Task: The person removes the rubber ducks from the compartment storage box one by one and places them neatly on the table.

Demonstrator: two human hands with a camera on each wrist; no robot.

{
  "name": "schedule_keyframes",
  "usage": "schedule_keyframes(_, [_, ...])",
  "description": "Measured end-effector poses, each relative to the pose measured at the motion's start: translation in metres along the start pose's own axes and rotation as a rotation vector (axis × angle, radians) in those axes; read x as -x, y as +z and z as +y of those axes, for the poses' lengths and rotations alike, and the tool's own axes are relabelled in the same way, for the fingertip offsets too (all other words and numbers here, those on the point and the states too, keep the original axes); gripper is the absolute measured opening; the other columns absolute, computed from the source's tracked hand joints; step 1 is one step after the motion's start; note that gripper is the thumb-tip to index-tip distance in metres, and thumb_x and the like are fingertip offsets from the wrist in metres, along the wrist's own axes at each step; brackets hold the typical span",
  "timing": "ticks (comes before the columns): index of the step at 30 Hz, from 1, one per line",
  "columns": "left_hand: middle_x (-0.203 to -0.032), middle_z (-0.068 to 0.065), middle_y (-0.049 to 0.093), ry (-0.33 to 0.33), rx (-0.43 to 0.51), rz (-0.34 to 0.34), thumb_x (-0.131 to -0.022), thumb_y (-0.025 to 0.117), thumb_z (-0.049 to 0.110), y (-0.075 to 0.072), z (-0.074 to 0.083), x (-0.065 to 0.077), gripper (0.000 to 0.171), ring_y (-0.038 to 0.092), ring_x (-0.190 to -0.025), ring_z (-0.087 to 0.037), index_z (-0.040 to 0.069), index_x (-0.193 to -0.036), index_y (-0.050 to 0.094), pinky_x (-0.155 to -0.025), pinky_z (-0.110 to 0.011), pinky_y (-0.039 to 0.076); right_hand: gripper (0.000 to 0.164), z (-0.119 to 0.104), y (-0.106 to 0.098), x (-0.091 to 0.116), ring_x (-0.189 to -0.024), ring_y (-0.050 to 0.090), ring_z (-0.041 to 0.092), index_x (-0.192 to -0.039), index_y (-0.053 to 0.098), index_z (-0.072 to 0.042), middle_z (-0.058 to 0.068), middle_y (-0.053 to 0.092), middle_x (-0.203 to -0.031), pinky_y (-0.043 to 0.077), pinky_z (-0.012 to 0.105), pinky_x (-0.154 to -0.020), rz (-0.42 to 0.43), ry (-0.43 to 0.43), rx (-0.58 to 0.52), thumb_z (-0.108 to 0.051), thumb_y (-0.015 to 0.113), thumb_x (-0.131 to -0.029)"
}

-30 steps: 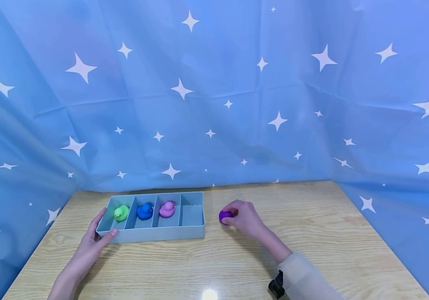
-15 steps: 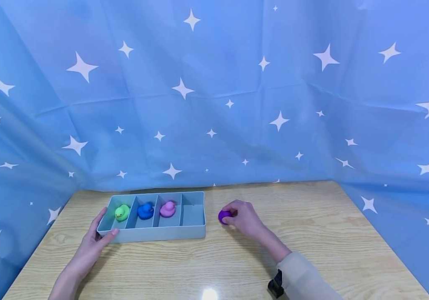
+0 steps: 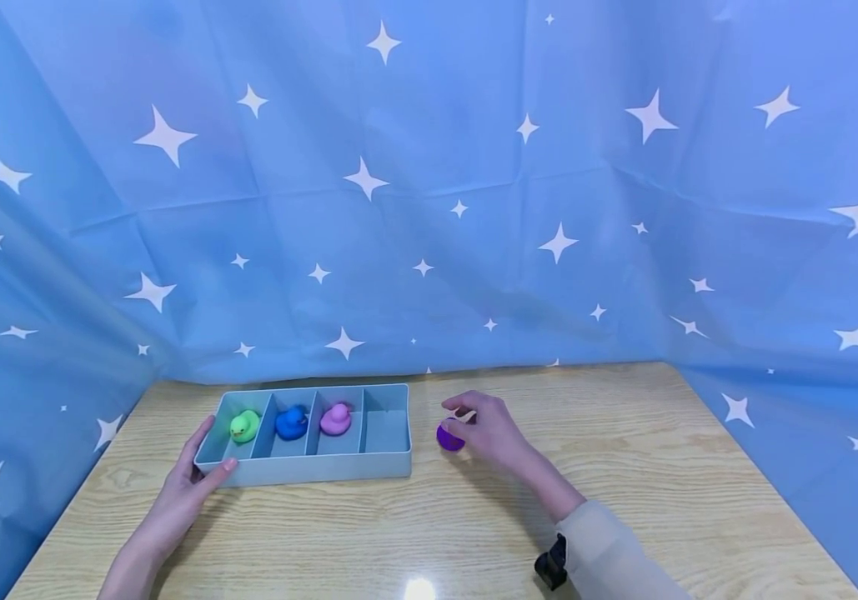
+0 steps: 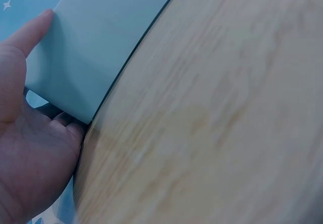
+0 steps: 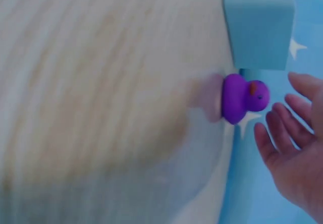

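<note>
The left hand [image 3: 179,498] grips the left end of the four-compartment tray [image 3: 308,470]; right of it, the right hand [image 3: 494,429] hovers, fingers apart, by one purple rubber duck [image 5: 233,99]. Three tray compartments hold one duck each — green duck [image 3: 244,427] leftmost, then blue duck [image 3: 291,423], pink duck [image 3: 335,420].

From here I count four toy ducks [image 3: 450,437] | one tray [image 3: 316,470] | four compartments [image 3: 387,423] | one left hand [image 3: 179,497] | one right hand [image 3: 492,432] | one bench [image 3: 353,542]

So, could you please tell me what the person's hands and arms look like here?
Both the left hand and right hand are ungloved. The right arm wears a pale, loose sleeve, with a small black device by its cuff; no left sleeve shows.
</note>
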State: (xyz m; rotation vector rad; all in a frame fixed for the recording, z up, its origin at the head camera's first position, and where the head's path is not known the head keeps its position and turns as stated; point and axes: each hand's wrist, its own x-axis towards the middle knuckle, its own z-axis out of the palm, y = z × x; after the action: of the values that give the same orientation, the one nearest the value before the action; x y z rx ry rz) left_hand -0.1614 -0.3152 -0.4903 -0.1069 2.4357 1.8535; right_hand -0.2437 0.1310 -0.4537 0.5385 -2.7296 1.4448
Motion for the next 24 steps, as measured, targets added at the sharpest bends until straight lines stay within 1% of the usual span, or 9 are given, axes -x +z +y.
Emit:
schedule_keyframes(4, [-0.166, -0.023, -0.021, -0.012, -0.004, 0.004, -0.106, 0.059, 0.03, 0.0, 0.0, 0.0, 0.093, -0.013, -0.15, -0.051, 0.026, -0.165, -0.012, -0.117, -0.068, 0.005, 0.03, -0.009, -0.001, -0.005, -0.09, 0.069, 0.028, -0.118, 0.072, 0.003, 0.02, 0.071, -0.115, 0.06, 0.032, -0.075, 0.012, -0.047, -0.002, -0.006, 0.077, -0.09])
schedule_keyframes(8, [-0.166, -0.024, -0.021, -0.024, -0.01, 0.008, -0.106, 0.06, 0.031, 0.001, 0.0, 0.001, 0.093, -0.012, -0.15, -0.051, 0.025, -0.165, -0.011, -0.118, -0.067, 0.006, 0.03, -0.019, 0.003, -0.01, -0.092, 0.07, 0.031, -0.119, 0.072, 0.003, 0.021, 0.071, -0.116, 0.06, 0.033, -0.077, 0.005, -0.068, -0.042, -0.007, 0.076, -0.091])
schedule_keyframes(13, [-0.166, -0.024, -0.021, -0.021, -0.013, 0.009, -0.106, 0.06, 0.031, 0.001, 0.0, 0.001, 0.093, -0.012, -0.149, -0.052, 0.027, -0.165, -0.011, -0.117, -0.068, 0.006, 0.029, -0.029, 0.012, -0.016, -0.099, 0.069, 0.029, -0.119, 0.072, 0.003, 0.018, 0.072, -0.116, 0.059, 0.034, -0.083, -0.003, -0.117, -0.078, -0.007, 0.075, -0.092])
schedule_keyframes(18, [-0.166, -0.023, -0.021, -0.019, -0.009, 0.008, -0.106, 0.06, 0.031, 0.001, 0.0, 0.001, 0.092, -0.012, -0.149, -0.052, 0.027, -0.165, -0.011, -0.117, -0.068, 0.007, 0.03, -0.043, 0.024, -0.021, -0.102, 0.068, 0.03, -0.121, 0.072, 0.003, 0.019, 0.071, -0.118, 0.058, 0.035, -0.085, -0.045, -0.14, -0.123, -0.007, 0.073, -0.093])
schedule_keyframes(20, [-0.166, -0.023, -0.021, -0.021, -0.007, 0.009, -0.106, 0.06, 0.03, 0.001, 0.001, 0.001, 0.092, -0.012, -0.149, -0.052, 0.027, -0.165, -0.01, -0.117, -0.068, 0.007, 0.031, -0.047, 0.03, -0.024, -0.103, 0.068, 0.032, -0.122, 0.071, 0.004, 0.02, 0.071, -0.119, 0.058, 0.034, -0.086, -0.069, -0.15, -0.115, -0.008, 0.073, -0.094])
schedule_keyframes(22, [-0.166, -0.023, -0.02, -0.023, -0.009, 0.011, -0.106, 0.06, 0.03, 0.001, 0.001, 0.001, 0.092, -0.011, -0.15, -0.052, 0.027, -0.165, -0.01, -0.118, -0.068, 0.008, 0.031, -0.052, 0.035, -0.027, -0.104, 0.067, 0.035, -0.122, 0.071, 0.005, 0.021, 0.071, -0.118, 0.058, 0.038, -0.087, -0.087, -0.181, -0.081, -0.008, 0.073, -0.094])
schedule_keyframes(24, [-0.166, -0.024, -0.02, -0.023, -0.012, 0.01, -0.105, 0.061, 0.031, 0.001, 0.001, 0.001, 0.093, -0.011, -0.15, -0.052, 0.027, -0.165, -0.01, -0.118, -0.068, 0.007, 0.031, -0.055, 0.04, -0.029, -0.106, 0.066, 0.038, -0.122, 0.071, 0.005, 0.021, 0.071, -0.119, 0.057, 0.043, -0.089, -0.1, -0.192, -0.053, -0.009, 0.073, -0.094])
